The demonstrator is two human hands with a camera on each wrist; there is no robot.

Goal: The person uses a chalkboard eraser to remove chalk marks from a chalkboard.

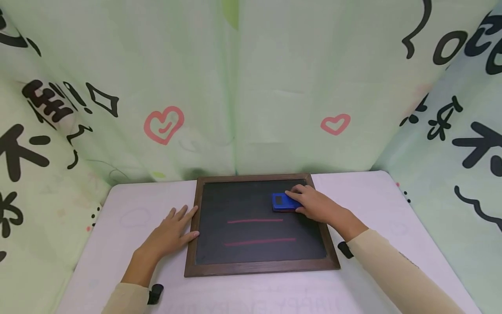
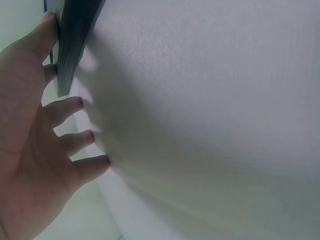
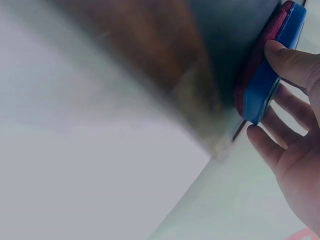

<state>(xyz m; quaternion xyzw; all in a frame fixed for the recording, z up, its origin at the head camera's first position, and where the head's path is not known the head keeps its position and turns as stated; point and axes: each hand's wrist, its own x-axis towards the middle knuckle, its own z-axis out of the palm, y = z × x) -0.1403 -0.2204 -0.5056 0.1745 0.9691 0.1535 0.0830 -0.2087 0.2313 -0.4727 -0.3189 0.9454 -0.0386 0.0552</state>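
Note:
A small chalkboard (image 1: pixel 251 253) in a brown wooden frame lies on the white table, with two pink chalk lines (image 1: pixel 255 221) across its dark face. My right hand (image 1: pixel 313 205) grips a blue chalkboard eraser (image 1: pixel 279 201) on the upper right of the board. In the right wrist view the thumb and fingers hold the eraser (image 3: pixel 272 70) by its sides, and its dark red pad faces the board. My left hand (image 1: pixel 168 233) touches the left side of the frame. Its spread fingers (image 2: pixel 70 107) rest partly on the table, as the left wrist view shows.
The white table (image 1: pixel 157 196) extends to both sides and in front of the board. Pale green curtains (image 1: pixel 274 109) with black writing and pink hearts surround it at the back and sides. A black strap piece (image 1: pixel 155 294) shows at the left wrist.

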